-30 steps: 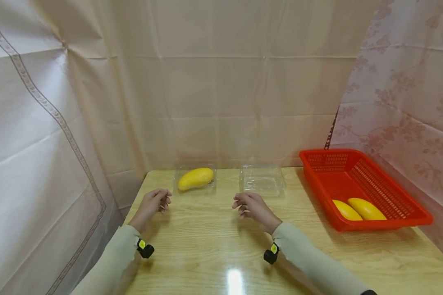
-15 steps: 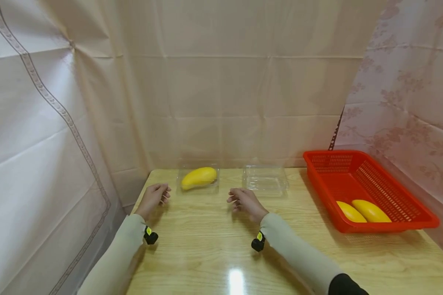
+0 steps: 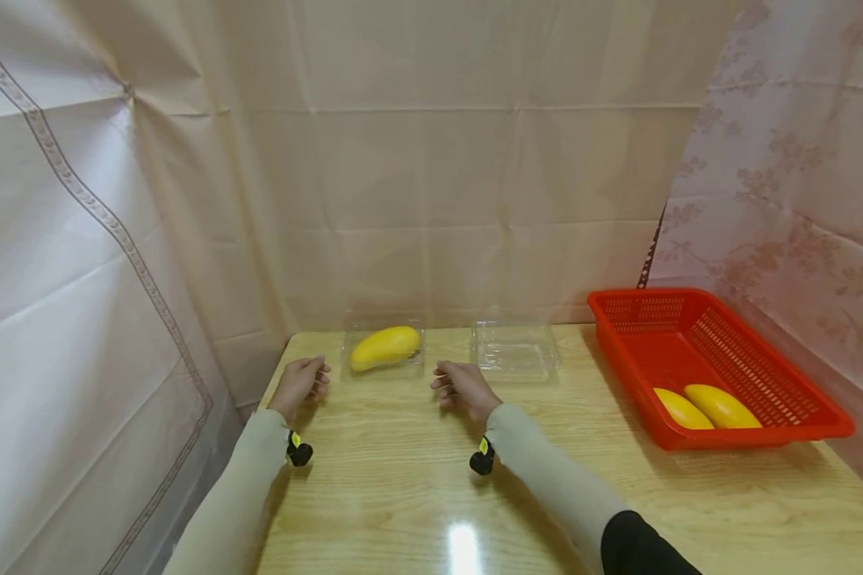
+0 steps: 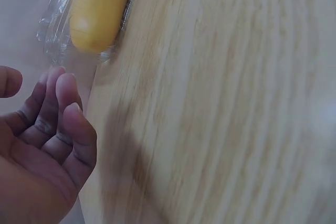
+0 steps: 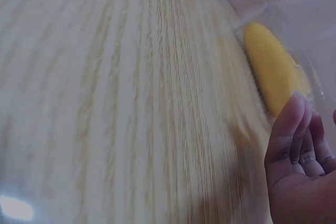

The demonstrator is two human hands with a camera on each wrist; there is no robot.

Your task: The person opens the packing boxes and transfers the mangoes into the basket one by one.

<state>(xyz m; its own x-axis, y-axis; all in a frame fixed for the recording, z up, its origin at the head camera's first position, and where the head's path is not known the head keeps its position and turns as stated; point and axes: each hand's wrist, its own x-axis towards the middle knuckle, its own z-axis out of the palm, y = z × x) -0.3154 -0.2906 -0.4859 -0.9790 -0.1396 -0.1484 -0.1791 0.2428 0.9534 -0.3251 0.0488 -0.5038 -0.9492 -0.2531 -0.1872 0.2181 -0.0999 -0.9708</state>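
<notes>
A yellow mango lies in a clear plastic box at the far side of the table. My left hand is just left of that box, its fingers loosely curved with nothing in them. On the other side, my right hand hovers between this box and a second clear plastic box, also holding nothing. In the left wrist view the mango shows beyond my fingertips. From the right wrist, the mango appears right past my relaxed fingers.
A red plastic basket stands at the right of the wooden table, with two yellow mangoes at its near end. Cloth curtains hang behind the table and along both sides.
My right hand has moved left, closer to the box with the mango. My left hand has shifted slightly forward. The mango, boxes and basket stay in place.
</notes>
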